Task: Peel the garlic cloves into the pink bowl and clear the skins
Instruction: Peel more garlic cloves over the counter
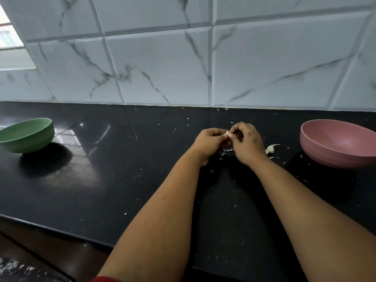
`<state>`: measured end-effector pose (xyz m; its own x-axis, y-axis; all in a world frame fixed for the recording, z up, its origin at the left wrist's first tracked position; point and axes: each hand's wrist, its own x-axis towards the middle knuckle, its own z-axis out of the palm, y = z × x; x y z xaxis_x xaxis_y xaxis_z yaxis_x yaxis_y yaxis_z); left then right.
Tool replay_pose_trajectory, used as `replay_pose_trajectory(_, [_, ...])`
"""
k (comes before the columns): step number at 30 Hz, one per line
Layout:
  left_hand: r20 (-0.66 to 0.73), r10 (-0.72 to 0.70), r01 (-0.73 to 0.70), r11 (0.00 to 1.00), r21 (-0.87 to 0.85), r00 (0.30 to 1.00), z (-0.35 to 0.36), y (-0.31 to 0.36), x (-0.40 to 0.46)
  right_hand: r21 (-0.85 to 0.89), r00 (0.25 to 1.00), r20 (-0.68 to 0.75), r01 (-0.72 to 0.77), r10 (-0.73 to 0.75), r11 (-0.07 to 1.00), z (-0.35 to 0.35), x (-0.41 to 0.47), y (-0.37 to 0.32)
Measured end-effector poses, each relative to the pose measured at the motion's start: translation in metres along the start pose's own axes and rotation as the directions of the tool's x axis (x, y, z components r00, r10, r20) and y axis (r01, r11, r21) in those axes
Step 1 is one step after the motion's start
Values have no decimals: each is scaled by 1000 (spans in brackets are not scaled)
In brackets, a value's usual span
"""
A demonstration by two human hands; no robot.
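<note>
Both hands meet over the black counter [114, 180], a little above its surface. My left hand [209, 142] and my right hand [247, 142] pinch one small pale garlic clove [227, 133] between their fingertips; most of it is hidden by the fingers. The pink bowl [337, 143] stands to the right of my right hand, and its visible inside looks bare. Unpeeled garlic cloves [271, 148] lie on the counter between my right hand and the pink bowl. Bits of garlic skin [226, 150] lie under the hands.
A green bowl [27, 135] stands at the far left of the counter. Small skin flakes are scattered over much of the counter. A marble-tiled wall [183, 58] closes the back. The counter's front edge [61, 231] runs diagonally at lower left.
</note>
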<state>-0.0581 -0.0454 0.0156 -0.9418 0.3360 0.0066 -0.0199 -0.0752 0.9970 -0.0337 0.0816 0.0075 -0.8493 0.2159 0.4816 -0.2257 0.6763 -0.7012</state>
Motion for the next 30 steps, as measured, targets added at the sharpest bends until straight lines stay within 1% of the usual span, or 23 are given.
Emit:
replay_pose_trajectory(3, [-19,10,-10,1000,-15,1000,4,2,1,-22,1000,20,2,-2,1000,0,0,0])
replay_pose_trajectory(6, [-101,-11,0,994,-107,995,1,3,3,-36,1000,21,10,-9,999,2,0,0])
replay_pose_trajectory(9, [-125,-22,-2,982,-187,992,-2,3,6,-22,1000,7,2,-1,1000,3,1,2])
replay_pose_trajectory(12, [-184,1,-38,979,-200,983,-2,2,9,20,999,-53,-11,12,1000,2,2,2])
replay_pose_trajectory(14, [-228,20,-67,977,-201,973,-5,2,11,60,995,-94,-41,46,997,0,3,2])
replay_pose_trajectory(17, [-226,30,-76,978,-196,974,-7,3,11,114,983,-159,-73,90,991,-2,3,3])
replay_pose_trajectory(19, [-212,30,-73,978,-197,977,-6,2,10,172,980,-174,-66,96,983,-3,3,4])
replay_pose_trajectory(21, [-208,32,-72,980,-186,978,-4,2,10,185,983,-168,-48,79,982,-4,3,4])
replay_pose_trajectory(24, [-216,40,-73,986,-148,976,-4,2,9,44,989,-116,-82,87,996,-5,2,3])
replay_pose_trajectory(25, [-217,42,-71,989,-131,975,-3,2,9,26,990,-94,-100,102,995,-4,1,3])
replay_pose_trajectory(27, [-216,48,-69,994,-90,975,-2,1,8,80,990,-81,-109,115,991,-3,1,4])
replay_pose_trajectory(30, [-218,81,-74,996,40,973,-1,-1,7,126,985,-136,-85,102,988,-5,3,4])
